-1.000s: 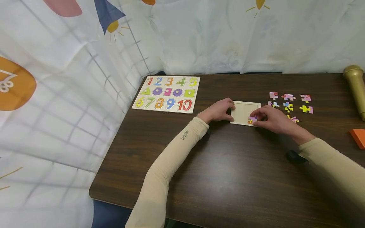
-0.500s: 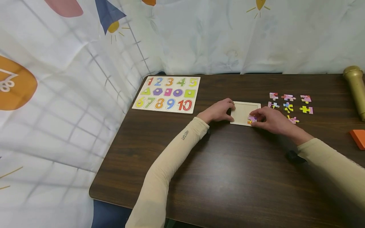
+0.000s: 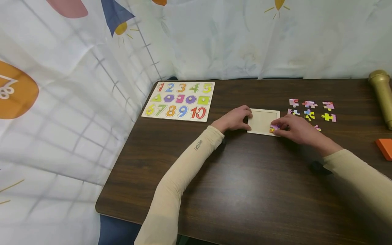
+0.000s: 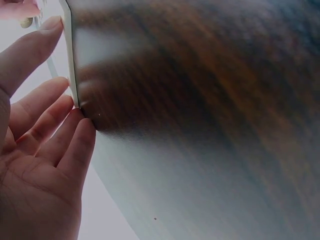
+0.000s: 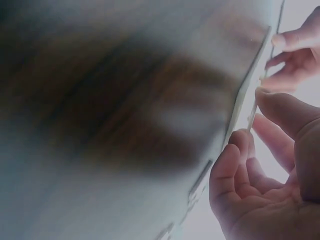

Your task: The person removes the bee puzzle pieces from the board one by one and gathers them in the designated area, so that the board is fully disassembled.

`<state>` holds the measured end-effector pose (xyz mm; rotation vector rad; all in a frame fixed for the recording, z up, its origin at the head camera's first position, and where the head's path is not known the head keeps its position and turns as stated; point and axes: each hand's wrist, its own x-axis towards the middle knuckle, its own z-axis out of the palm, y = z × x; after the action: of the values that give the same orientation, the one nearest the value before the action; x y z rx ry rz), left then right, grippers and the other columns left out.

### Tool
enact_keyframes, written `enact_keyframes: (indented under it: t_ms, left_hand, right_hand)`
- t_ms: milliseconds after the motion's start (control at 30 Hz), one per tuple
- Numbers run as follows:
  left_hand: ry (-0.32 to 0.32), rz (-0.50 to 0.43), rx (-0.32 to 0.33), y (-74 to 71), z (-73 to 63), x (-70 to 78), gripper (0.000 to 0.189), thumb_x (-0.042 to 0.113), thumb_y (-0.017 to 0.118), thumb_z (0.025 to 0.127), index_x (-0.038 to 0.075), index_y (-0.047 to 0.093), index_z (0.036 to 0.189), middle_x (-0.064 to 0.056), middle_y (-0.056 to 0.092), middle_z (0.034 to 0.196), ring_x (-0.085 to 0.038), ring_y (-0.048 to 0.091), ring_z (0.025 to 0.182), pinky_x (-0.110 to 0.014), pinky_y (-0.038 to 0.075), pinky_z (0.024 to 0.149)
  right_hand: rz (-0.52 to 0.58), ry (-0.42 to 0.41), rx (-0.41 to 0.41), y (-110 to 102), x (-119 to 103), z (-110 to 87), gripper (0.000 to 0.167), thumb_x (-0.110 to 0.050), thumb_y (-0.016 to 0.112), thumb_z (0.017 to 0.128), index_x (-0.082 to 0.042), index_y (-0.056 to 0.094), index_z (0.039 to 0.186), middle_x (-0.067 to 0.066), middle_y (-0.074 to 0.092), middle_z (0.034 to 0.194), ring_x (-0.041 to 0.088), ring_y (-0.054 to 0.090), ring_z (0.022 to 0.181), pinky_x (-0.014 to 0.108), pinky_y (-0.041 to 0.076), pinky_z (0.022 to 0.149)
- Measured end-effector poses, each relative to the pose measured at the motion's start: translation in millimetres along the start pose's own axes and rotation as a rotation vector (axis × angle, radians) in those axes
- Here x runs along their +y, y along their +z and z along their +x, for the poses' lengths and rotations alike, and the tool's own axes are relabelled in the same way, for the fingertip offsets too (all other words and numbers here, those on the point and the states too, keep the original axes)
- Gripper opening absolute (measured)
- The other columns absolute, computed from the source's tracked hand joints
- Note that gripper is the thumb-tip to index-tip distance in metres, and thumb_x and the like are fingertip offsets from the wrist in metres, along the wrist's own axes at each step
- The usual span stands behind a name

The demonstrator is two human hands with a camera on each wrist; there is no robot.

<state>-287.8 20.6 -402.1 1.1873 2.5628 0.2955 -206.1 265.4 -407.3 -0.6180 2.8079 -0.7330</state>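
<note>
A shallow wooden puzzle tray (image 3: 259, 119) lies on the dark table. My left hand (image 3: 233, 119) holds its left edge, thumb near the front corner and fingers farther back. In the left wrist view the thumb (image 4: 37, 42) and fingers (image 4: 60, 130) meet the tray's rim. My right hand (image 3: 295, 129) pinches a pink and yellow jigsaw piece (image 3: 272, 128) in the tray's front right corner; the fingers cover part of it. From the right wrist view, the right hand (image 5: 272, 165) is at the tray's edge, the piece barely visible.
Several loose jigsaw pieces (image 3: 329, 117) lie in rows right of the tray, some partly behind the right hand. A number and shape board (image 3: 191, 105) sits at the back left. A gold microphone (image 3: 381, 97) and an orange block (image 3: 385, 148) are at the far right.
My right hand has shifted slightly right with the jigsaw piece, bringing it closer to the tray's right rim. The left hand and the tray have stayed in place.
</note>
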Motion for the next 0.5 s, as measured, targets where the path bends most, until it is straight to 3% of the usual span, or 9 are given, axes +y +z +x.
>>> enact_keyframes:
  t_ms: [200, 500]
  left_hand:
    - [0.003, -0.006, 0.004, 0.1, -0.3, -0.7, 0.050, 0.032, 0.074, 0.089, 0.005, 0.059, 0.129, -0.010, 0.046, 0.139, -0.018, 0.045, 0.126, -0.023, 0.033, 0.106]
    - [0.002, -0.007, 0.003, 0.2, -0.5, -1.2, 0.050, 0.032, 0.073, 0.089, 0.005, 0.060, 0.128, -0.010, 0.046, 0.139, -0.018, 0.046, 0.126, -0.023, 0.033, 0.106]
  right_hand:
    - [0.036, 0.032, 0.066, -9.4, 17.2, -24.0, 0.036, -0.021, 0.068, 0.093, 0.000, 0.064, 0.122, 0.017, 0.064, 0.112, 0.030, 0.061, 0.097, 0.050, 0.047, 0.082]
    - [0.022, 0.220, 0.071, -24.2, 64.7, -66.1, 0.046, -0.033, 0.061, 0.097, 0.001, 0.059, 0.128, 0.023, 0.063, 0.111, 0.043, 0.058, 0.103, 0.057, 0.042, 0.081]
